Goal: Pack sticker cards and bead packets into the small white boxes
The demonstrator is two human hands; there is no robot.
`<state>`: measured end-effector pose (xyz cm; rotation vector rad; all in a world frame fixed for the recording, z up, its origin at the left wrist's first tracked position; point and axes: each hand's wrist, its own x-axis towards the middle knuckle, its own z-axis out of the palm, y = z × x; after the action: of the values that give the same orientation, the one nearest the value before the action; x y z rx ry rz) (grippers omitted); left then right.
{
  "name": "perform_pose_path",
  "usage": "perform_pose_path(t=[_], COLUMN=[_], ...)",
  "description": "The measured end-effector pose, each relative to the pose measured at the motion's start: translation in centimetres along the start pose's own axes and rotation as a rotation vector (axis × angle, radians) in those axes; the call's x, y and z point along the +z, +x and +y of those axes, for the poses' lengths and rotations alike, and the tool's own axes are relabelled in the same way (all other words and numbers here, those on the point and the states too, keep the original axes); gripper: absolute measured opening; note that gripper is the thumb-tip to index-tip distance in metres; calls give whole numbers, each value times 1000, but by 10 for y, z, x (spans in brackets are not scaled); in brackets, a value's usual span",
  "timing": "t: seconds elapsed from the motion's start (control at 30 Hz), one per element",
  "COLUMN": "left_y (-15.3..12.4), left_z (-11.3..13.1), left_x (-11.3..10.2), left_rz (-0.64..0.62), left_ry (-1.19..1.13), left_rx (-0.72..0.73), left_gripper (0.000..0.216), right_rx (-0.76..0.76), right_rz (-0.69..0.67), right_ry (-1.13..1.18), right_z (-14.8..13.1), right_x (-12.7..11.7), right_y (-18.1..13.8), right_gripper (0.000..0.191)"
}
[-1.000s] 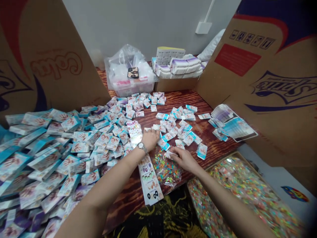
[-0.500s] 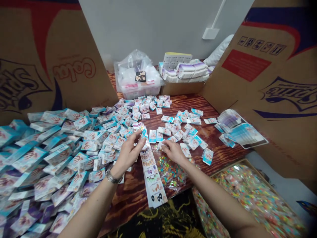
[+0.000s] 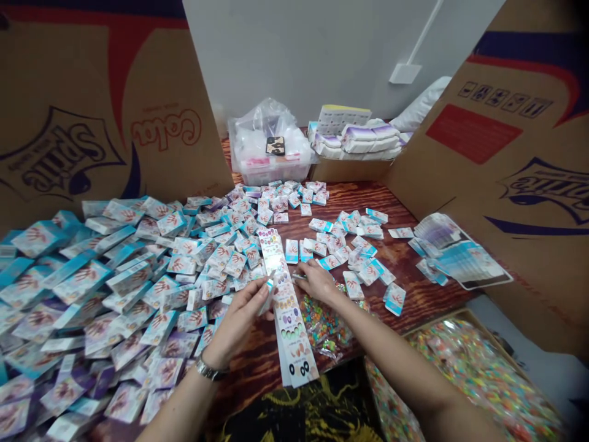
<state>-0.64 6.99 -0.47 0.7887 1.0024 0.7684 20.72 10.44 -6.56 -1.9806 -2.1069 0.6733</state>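
Note:
Between the thumb and fingers of my left hand [image 3: 243,310] is a small white-and-blue box [image 3: 269,286], tilted and partly covered by the hand. Beside it lies a long stack of printed sticker strips [image 3: 289,319], with rows of coloured oval pictures. My right hand [image 3: 317,282] reaches down just right of the strips, its fingers curled together at the top end of a heap of clear packets of colourful beads or candies [image 3: 324,328]. What its fingertips pinch, if anything, is hidden. Small boxes [image 3: 291,251] lie flat just beyond both hands.
A large heap of small boxes [image 3: 156,294] covers the left side. Tall cardboard cartons [image 3: 161,80] flank the table. At the back are a plastic tub [image 3: 276,175] and a carton of folded boxes [image 3: 354,170]. Flat printed cards [image 3: 453,252] lie right; a carton of colourful packets [image 3: 460,362] stands lower right.
My left hand has drawn back toward me and off the sticker strips' upper part, still with the small box. My right hand stays by the packets. The whole view has shifted slightly.

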Motion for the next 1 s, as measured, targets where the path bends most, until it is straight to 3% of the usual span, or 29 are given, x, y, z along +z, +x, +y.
perform_pose_path(t=[0.2,0.5,0.77,1.0], left_y=[-4,-8,-11,-15], left_z=[-12,-17,-19,-25], left_x=[-4,-6,1,3], left_rz=[-41,-63,-84,-78], left_ry=[-222,-256,-259,-263], left_rx=[-90,-104,-137,-155], left_gripper=[33,29,32,31], right_rx=[-69,-82,-357,-411], right_rz=[23,45,-228,-328], right_ry=[149,153,-135,-359], right_z=[20,41,33,35], right_x=[-6,-26,-35,-29], right_y=[-5,-1,32,50], right_gripper=[11,31,21,32])
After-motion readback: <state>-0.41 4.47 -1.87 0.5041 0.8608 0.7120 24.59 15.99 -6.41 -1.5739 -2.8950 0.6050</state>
